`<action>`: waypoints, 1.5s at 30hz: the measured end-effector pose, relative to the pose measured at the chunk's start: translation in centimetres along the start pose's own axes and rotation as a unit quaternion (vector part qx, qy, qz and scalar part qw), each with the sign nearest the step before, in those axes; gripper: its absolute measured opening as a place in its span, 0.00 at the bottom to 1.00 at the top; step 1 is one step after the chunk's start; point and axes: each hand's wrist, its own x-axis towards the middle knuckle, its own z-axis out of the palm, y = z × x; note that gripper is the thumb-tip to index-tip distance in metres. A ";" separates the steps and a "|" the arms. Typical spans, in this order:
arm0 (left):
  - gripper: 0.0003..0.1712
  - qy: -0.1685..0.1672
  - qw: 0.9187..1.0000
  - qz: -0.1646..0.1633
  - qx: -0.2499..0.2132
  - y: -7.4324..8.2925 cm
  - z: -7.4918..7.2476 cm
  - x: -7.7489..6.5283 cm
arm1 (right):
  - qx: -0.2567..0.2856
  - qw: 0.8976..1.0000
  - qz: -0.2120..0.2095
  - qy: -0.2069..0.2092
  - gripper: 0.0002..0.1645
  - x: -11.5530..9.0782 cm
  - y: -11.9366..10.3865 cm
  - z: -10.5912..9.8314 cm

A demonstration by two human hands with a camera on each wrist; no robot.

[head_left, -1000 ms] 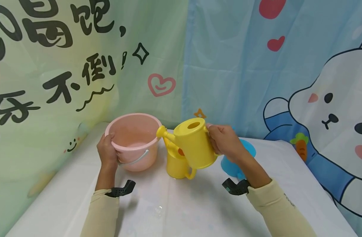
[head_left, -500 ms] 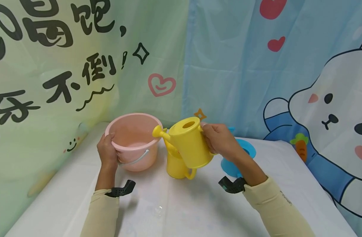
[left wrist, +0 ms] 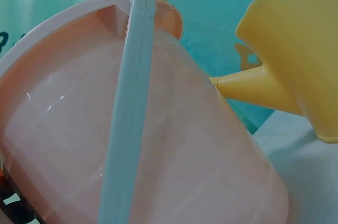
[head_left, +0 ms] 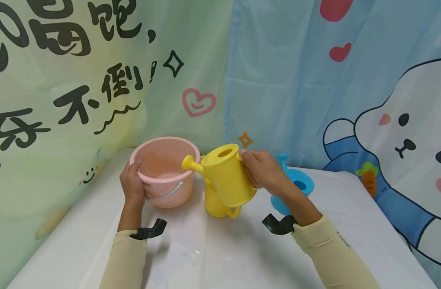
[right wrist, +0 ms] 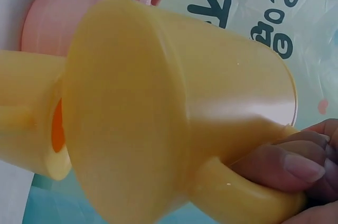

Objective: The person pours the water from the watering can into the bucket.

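Observation:
My left hand (head_left: 132, 185) grips the left rim of a pink bucket (head_left: 185, 186), which sits at the back left of the table. A pale blue handle (left wrist: 132, 102) hangs down the bucket's near side. In my right hand (head_left: 261, 169) I hold a yellow watering can (head_left: 227, 176) by its handle, fingers curled through it in the right wrist view. The can is raised and tipped left, and its spout overlaps the bucket's right rim in the head view. Partly hidden behind it, a second yellow watering can (head_left: 213, 204) stands on the table beside the bucket.
A blue watering can (head_left: 294, 175) stands to the right, partly covered by my right forearm. The white-covered table (head_left: 206, 257) runs back to printed curtains (head_left: 271, 80) behind and at the left. Black camera mounts (head_left: 279, 224) sit on both wrists.
My right hand has moved a little left with the yellow watering can, bringing its spout further over the bucket's rim. More of the blue can shows. The left hand still holds the bucket.

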 end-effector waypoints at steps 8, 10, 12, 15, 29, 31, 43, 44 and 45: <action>0.20 0.003 1.000 -0.003 -0.003 0.0 0.0 -0.1 | -0.013 1.000 0.021 -0.010 0.33 0.1 -0.7 0.1; 0.20 0.002 1.000 -0.003 -0.004 -0.1 0.0 -0.1 | -0.018 0.999 0.023 -0.014 0.33 0.2 -0.8 0.1; 0.20 0.002 1.000 -0.001 -0.004 -0.1 0.1 0.0 | -0.026 0.999 0.023 -0.018 0.34 0.2 -0.9 0.0; 0.20 0.002 1.000 0.002 -0.004 -0.1 0.1 0.0 | -0.036 0.999 0.019 -0.024 0.34 0.2 -1.1 -0.1; 0.21 0.008 1.000 -0.003 0.005 -0.1 0.0 0.0 | -0.073 0.997 0.007 -0.024 0.33 0.5 -2.1 -0.2; 0.21 0.005 1.000 -0.003 0.001 0.0 0.0 -0.1 | -0.072 0.997 0.006 -0.027 0.32 0.6 -2.3 -0.3; 0.20 0.011 1.000 -0.006 -0.002 0.1 0.2 0.0 | -0.082 0.996 0.035 -0.025 0.32 1.0 -3.2 -0.1; 0.20 0.013 1.000 -0.007 -0.001 0.1 0.2 0.0 | -0.088 0.995 0.037 -0.023 0.32 1.0 -3.2 -0.1; 0.20 0.015 1.000 -0.006 -0.001 0.1 0.2 0.0 | -0.093 0.995 0.037 -0.023 0.32 1.1 -3.3 0.0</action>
